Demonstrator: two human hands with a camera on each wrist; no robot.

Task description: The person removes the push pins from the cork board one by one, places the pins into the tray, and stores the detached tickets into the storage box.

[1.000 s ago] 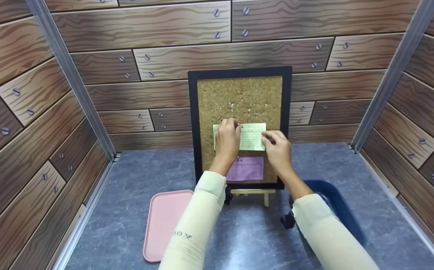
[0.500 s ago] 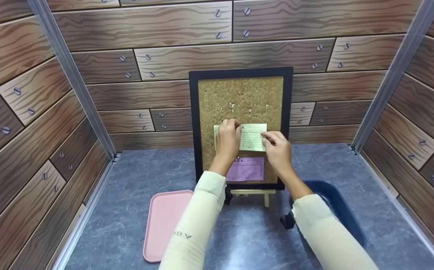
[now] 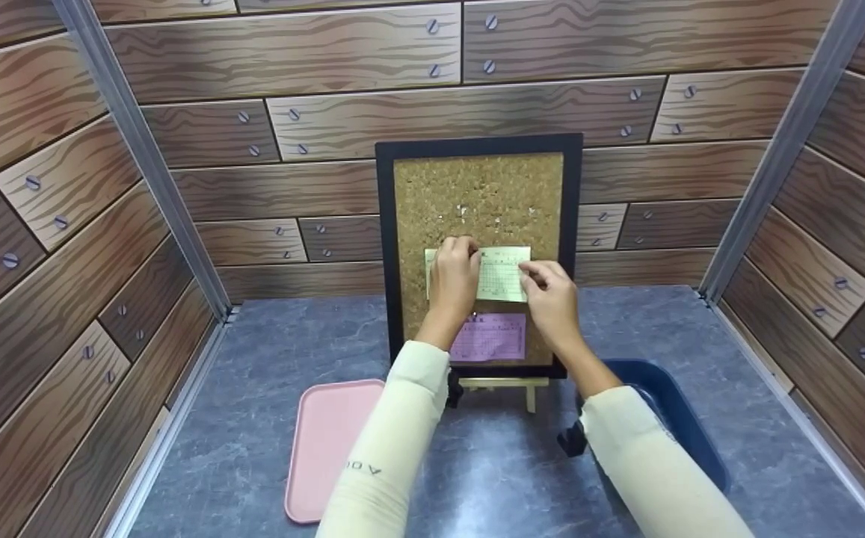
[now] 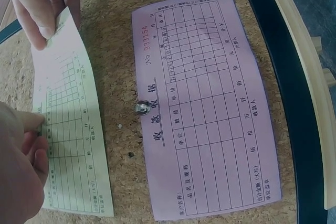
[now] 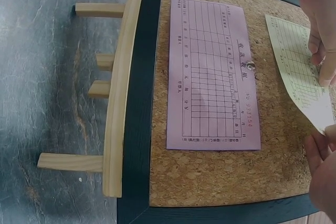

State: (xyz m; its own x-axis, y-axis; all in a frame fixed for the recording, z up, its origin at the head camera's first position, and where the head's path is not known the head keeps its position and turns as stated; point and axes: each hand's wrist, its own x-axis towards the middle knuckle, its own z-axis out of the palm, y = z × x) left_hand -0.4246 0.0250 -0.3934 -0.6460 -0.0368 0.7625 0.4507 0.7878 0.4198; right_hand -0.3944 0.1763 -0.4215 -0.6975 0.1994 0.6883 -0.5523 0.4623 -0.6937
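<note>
A green receipt slip (image 3: 503, 273) lies against the framed corkboard (image 3: 477, 179), above a purple receipt slip (image 3: 489, 338) fixed at its top edge by a clear pushpin (image 4: 142, 107). My left hand (image 3: 454, 276) has its fingers curled at the middle of the green slip's top edge; I cannot tell what small thing sits between the fingertips. Thumb and forefinger of my right hand (image 3: 554, 299) pinch the green slip's right edge. In the left wrist view that corner bends away from the cork.
The corkboard stands on a wooden easel (image 5: 118, 103) on the grey tabletop (image 3: 297, 336). Left of it lies a pink tray (image 3: 327, 448); a dark blue bin (image 3: 682, 426) is at the right, partly under the right sleeve. Plank-patterned walls enclose the back and sides.
Almost nothing differs. Both hands stay at the green slip, the right one shifting very slightly leftward.
</note>
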